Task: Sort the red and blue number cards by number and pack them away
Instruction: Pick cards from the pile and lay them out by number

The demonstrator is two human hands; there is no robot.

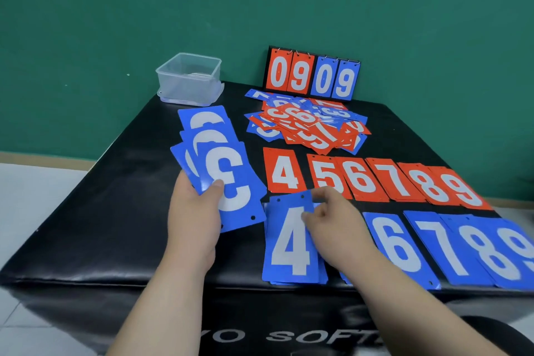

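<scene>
My left hand (196, 211) grips a fanned bunch of blue 3 cards (222, 170), thumb on the top one. My right hand (326, 211) pinches the upper right edge of the top blue 4 card (289, 243), which sits on a blue 4 stack at the front of the black padded surface (115, 211). To the right lie blue piles of 6 (396, 243), 7 (445, 248), 8 (491, 251) and 9 (520, 251). My right forearm hides the spot between 4 and 6. Behind them runs a red row of 4 (284, 172), 5, 6, 7, 8 and 9 (465, 188).
A mixed heap of red and blue cards (306, 124) lies behind the rows. A flip scoreboard (313, 74) reading 09 09 stands at the back edge. A clear plastic tub (189, 78) sits at the back left corner. A green wall rises behind.
</scene>
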